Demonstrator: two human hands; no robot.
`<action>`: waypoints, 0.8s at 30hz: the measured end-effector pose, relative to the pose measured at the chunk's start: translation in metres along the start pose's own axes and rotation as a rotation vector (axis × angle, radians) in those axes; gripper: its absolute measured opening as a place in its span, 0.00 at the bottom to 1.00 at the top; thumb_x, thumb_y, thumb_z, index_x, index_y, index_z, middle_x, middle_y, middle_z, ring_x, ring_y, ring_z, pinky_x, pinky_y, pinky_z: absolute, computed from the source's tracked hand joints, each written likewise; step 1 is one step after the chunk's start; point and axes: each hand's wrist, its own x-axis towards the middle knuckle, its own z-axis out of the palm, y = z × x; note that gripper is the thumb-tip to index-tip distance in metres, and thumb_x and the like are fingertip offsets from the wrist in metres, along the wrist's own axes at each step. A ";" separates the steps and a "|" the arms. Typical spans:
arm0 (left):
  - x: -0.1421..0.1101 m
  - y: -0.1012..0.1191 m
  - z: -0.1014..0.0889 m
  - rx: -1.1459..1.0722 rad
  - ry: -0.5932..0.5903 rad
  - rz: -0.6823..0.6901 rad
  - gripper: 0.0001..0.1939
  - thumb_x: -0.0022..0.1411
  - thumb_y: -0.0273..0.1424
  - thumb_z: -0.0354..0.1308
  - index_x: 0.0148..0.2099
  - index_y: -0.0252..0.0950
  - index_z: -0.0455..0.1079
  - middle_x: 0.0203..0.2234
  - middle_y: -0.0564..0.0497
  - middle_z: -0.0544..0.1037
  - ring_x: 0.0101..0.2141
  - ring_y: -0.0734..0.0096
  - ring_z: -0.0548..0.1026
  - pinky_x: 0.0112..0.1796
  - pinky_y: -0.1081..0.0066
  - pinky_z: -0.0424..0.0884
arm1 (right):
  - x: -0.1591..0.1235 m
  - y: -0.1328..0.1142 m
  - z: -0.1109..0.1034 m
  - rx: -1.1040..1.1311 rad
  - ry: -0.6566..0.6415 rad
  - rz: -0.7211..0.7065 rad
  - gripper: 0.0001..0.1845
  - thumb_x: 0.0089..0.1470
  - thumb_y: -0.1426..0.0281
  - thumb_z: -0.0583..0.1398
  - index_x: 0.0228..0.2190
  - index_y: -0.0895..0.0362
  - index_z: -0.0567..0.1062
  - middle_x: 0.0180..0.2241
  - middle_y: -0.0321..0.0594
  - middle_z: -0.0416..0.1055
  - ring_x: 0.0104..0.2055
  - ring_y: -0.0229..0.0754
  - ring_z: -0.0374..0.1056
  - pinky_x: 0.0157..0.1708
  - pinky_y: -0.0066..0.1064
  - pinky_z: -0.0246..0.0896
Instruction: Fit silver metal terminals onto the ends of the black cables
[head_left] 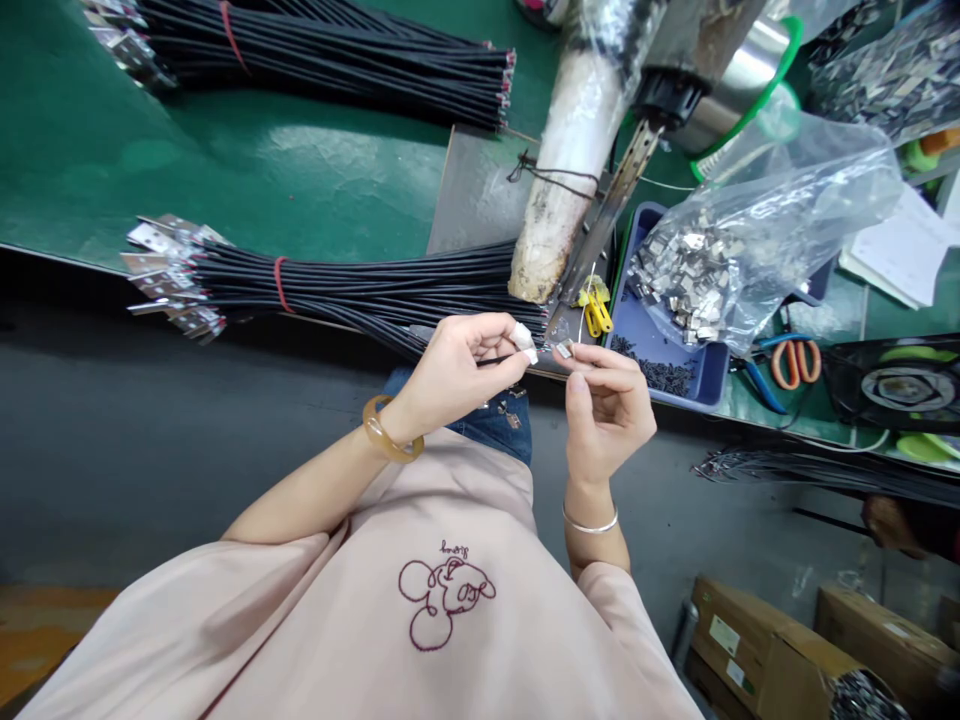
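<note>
My left hand [476,368] is closed in a pinch on a thin black cable [491,361], its end pointing right; white wrapping covers fingertips. Just to the right, my right hand [609,402] pinches a small silvery metal piece [564,350] between thumb and fingers. The two hands are close together at the table edge; whether cable and metal piece touch I cannot tell. Behind them lies a bundle of black cables [390,284] tied with a red band [282,284], metal tabs [176,270] at its left end. A yellow clip-like tool [595,308] sits beyond the right hand.
A wrapped white tube [559,200] and a perforated metal rod [619,195] slant down close above the hands. To the right stand a blue tray [701,390], a bag of metal pieces [694,275], orange-handled pliers [796,362] and a wire spool [757,85]. Another cable bundle [360,65] lies behind.
</note>
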 end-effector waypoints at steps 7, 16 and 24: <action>-0.003 -0.002 -0.005 0.099 -0.056 0.055 0.04 0.58 0.27 0.62 0.33 0.30 0.75 0.24 0.51 0.78 0.24 0.79 0.72 0.27 0.79 0.68 | 0.004 0.001 0.004 0.041 -0.111 0.184 0.04 0.57 0.73 0.66 0.35 0.52 0.80 0.42 0.37 0.78 0.42 0.38 0.79 0.43 0.33 0.79; -0.006 -0.004 -0.008 0.371 -0.082 0.332 0.07 0.63 0.26 0.60 0.34 0.32 0.78 0.21 0.54 0.76 0.22 0.80 0.66 0.26 0.76 0.62 | 0.001 -0.001 0.007 0.011 -0.134 0.152 0.02 0.58 0.73 0.64 0.33 0.54 0.77 0.44 0.39 0.78 0.44 0.39 0.79 0.45 0.34 0.79; -0.008 -0.001 -0.010 0.064 -0.130 0.034 0.08 0.63 0.30 0.59 0.33 0.30 0.75 0.20 0.53 0.74 0.21 0.79 0.68 0.24 0.77 0.65 | -0.002 -0.003 0.012 -0.231 -0.040 -0.114 0.07 0.57 0.77 0.63 0.37 0.53 0.77 0.43 0.39 0.79 0.45 0.42 0.78 0.47 0.40 0.77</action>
